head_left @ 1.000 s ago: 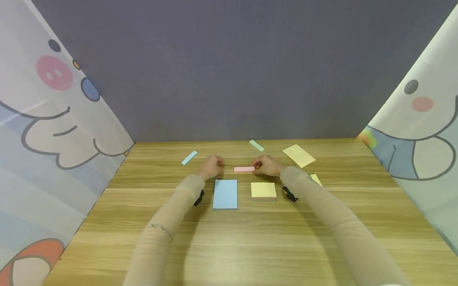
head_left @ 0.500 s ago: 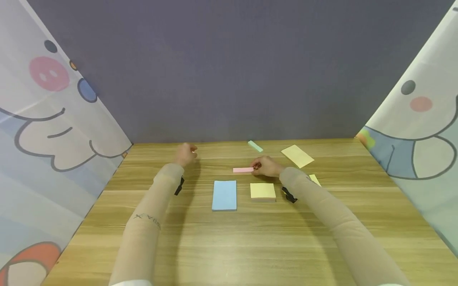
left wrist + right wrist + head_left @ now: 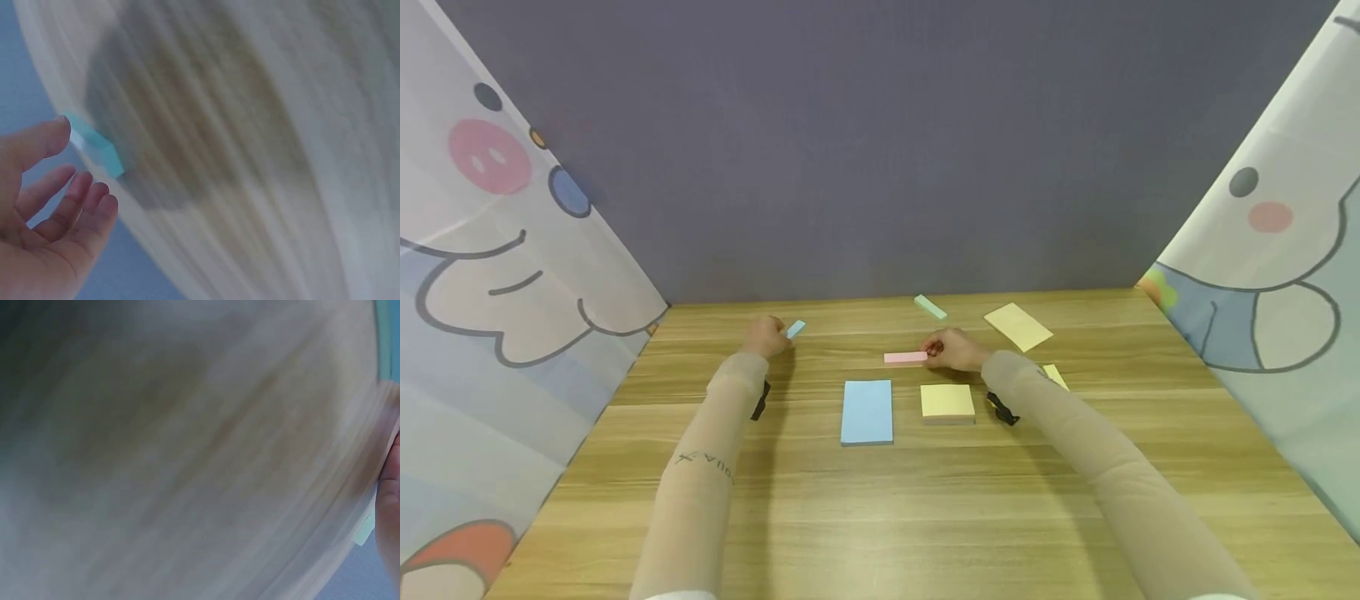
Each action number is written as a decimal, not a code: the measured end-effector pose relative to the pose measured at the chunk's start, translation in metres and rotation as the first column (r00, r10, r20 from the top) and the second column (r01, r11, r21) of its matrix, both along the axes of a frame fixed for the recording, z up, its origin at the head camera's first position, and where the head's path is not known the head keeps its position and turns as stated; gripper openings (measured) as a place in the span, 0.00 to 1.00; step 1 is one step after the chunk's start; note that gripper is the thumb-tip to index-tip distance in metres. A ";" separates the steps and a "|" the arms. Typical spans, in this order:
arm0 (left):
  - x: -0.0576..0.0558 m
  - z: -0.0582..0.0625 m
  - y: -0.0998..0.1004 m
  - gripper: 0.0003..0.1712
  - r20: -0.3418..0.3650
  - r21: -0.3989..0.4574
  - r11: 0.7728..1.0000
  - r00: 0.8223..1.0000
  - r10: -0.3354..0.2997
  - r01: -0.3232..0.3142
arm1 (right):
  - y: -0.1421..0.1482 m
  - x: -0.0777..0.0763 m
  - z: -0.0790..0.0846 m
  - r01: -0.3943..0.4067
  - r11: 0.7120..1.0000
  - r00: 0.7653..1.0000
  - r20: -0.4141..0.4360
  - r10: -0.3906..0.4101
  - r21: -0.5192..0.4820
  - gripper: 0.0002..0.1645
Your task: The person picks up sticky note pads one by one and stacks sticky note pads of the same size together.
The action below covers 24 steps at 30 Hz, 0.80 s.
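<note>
1. Two hands are over the wooden table (image 3: 880, 500). Since half a second ago the left hand (image 3: 765, 337) has come down from a raised pose at about 10 o'clock of the blue pad to the blue strip (image 3: 795, 328); a second ago it was at the left end of the pink strip.
2. Left hand now: in the left wrist view the thumb tip touches the near end of the blue strip (image 3: 94, 145), and the other fingers (image 3: 81, 194) are loosely bent and apart from it. Nothing is clamped; the grip is apart.
3. Right hand (image 3: 951, 348): unchanged in place, at the right end of the pink strip (image 3: 905, 357). Fingers are curled at that end; the head view suggests a pinch, but is too small to be sure, and the right wrist view is motion-blurred. I cannot tell the grip.
4. The pink strip lies flat at 12 o'clock of the gap between the blue pad (image 3: 867, 412) and the yellow pad (image 3: 947, 402), in the same spot as before.
5. Shapes and materials: strips are narrow paper rectangles; the blue pad is a tall matte rectangle, the yellow pad a thick square block. The table has a pale, straight grain.
6. A green strip (image 3: 930, 307) lies at 12 o'clock of the right hand, and a yellow sheet (image 3: 1018, 326) at 2 o'clock.
7. Tan sleeves cover both forearms.
</note>
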<state>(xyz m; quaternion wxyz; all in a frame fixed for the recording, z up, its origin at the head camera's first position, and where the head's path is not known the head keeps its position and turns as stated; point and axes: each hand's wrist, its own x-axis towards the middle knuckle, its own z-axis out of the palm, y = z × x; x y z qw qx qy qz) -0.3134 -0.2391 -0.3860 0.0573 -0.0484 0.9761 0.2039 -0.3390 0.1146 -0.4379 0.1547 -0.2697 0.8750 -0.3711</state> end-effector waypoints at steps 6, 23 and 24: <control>0.003 -0.006 -0.002 0.19 0.021 -0.012 0.999 0.999 0.030 -0.029 | 0.000 0.000 0.001 0.001 1.000 1.000 0.007 -0.001 -0.004 0.15; -0.006 -0.020 -0.006 0.13 -0.002 -0.060 0.997 0.999 0.051 -0.051 | 0.001 -0.002 0.003 -0.004 1.000 1.000 0.017 0.004 0.004 0.16; -0.006 -0.020 -0.006 0.14 -0.001 -0.062 0.997 0.999 0.052 -0.052 | 0.001 -0.002 0.003 -0.008 1.000 1.000 0.015 0.008 0.004 0.16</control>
